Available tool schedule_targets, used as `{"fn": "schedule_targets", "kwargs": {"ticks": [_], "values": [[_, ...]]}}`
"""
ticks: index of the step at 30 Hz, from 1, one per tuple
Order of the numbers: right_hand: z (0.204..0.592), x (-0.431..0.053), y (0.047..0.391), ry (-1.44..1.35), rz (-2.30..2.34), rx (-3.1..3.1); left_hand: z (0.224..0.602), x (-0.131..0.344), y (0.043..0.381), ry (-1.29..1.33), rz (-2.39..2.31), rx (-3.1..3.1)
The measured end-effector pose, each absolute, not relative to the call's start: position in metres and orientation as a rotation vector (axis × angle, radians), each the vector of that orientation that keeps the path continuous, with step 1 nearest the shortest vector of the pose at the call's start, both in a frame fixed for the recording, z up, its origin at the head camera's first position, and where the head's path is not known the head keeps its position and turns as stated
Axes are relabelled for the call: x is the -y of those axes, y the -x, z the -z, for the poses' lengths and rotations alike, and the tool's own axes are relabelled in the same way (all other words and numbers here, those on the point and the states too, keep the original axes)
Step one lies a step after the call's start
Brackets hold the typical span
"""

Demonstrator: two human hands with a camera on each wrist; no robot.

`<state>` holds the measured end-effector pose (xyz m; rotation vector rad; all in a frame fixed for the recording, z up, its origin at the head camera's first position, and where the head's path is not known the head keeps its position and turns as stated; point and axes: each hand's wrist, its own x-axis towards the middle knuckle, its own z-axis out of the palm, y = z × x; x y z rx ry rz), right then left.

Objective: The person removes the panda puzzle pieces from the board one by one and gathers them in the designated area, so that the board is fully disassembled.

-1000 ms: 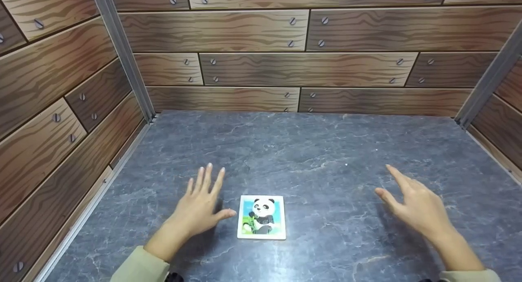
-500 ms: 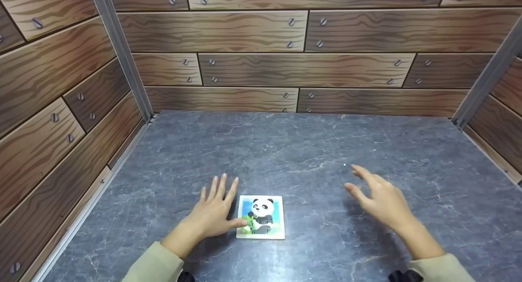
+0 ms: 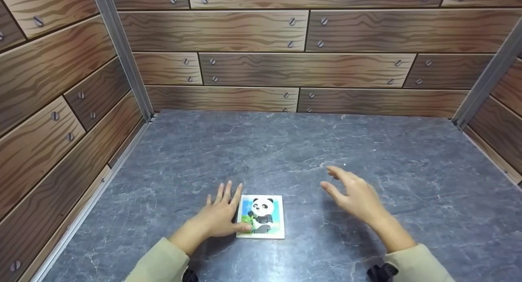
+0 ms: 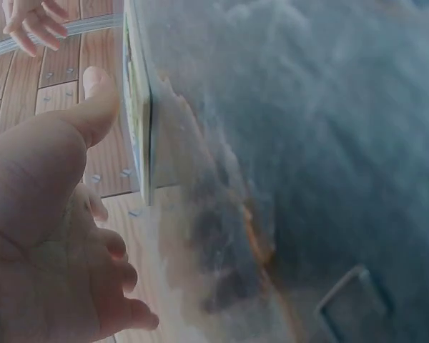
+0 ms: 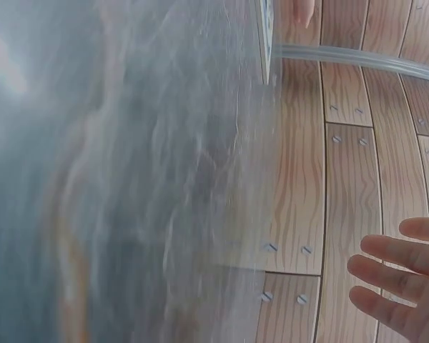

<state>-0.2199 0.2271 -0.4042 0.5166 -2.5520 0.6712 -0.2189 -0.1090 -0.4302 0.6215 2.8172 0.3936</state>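
Note:
A square panda picture board [image 3: 263, 216] with a white border lies flat on the grey marbled table. My left hand [image 3: 216, 218] is at its left side, fingers spread and straight, the thumb over the board's lower left corner. In the left wrist view the board [image 4: 138, 107] appears edge-on, and the thumb [image 4: 96, 107] looks slightly apart from it. My right hand [image 3: 359, 196] hovers to the right of the board, thumb and fingers apart, holding nothing. The right wrist view shows its fingers [image 5: 393, 271] relaxed and the board's edge [image 5: 265, 43] at the top.
Wood-patterned panels [image 3: 261, 69] stand behind the table [image 3: 261, 151] and on both sides. Metal corner posts [image 3: 126, 61] join them. A small white speck [image 3: 344, 164] lies beyond the right hand.
My left hand has moved right and its thumb has come over the board's corner. The right hand has travelled left, nearer the board. The board has stayed in place.

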Motion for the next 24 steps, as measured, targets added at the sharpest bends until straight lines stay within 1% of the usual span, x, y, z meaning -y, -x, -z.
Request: {"fn": "schedule_targets", "kwargs": {"ticks": [12, 24], "values": [[0.409, -0.183, 0.228, -0.686, -0.819, 2.571, 0.437, 0.111, 0.221, -0.664, -0.526, -2.694], [0.416, -0.147, 0.235, -0.828, -0.945, 2.585, 0.44, 0.11, 0.225, -0.611, -0.426, -2.657]]}}
